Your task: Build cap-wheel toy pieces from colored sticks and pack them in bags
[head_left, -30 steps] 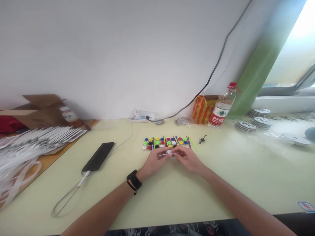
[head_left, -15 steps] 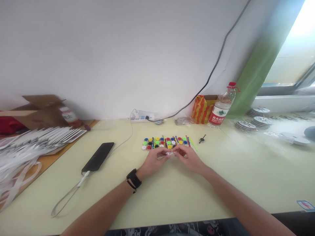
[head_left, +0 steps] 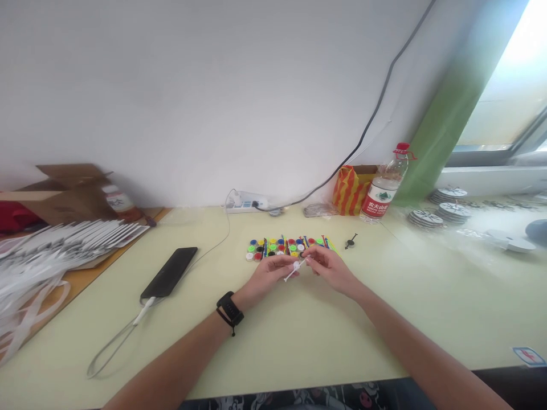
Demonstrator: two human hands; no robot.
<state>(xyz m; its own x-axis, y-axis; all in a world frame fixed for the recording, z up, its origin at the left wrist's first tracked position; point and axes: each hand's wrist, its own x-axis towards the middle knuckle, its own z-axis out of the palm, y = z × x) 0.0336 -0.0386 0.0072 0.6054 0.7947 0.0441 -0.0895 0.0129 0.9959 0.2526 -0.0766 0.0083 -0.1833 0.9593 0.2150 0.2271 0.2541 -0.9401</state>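
Observation:
Over the table's middle, my left hand (head_left: 269, 274) pinches a small white round piece (head_left: 296, 265) between thumb and fingers. Close beside it, my right hand (head_left: 328, 269) grips the upper end of a thin white arrow-like stick (head_left: 291, 274), which slants across the round piece. Whether the two parts are joined cannot be made out. Just beyond my hands lie rows of small coloured discs (head_left: 272, 242) with coloured sticks (head_left: 265, 248) between them; my fingers hide part of the front row. To the right sits a black arrow on a round base (head_left: 351, 243).
A black phone (head_left: 170, 273) with a cable lies at left, near stacked white sheets (head_left: 81, 242). At the back are a power strip (head_left: 247, 204), a striped bag (head_left: 351, 191) and a large water bottle (head_left: 382, 193). Stacks of round discs (head_left: 453, 213) stand at right.
The white stick now shows plainly, slanting down to the left across the round piece. My right hand has shifted slightly up and right, and its fingers have changed position.

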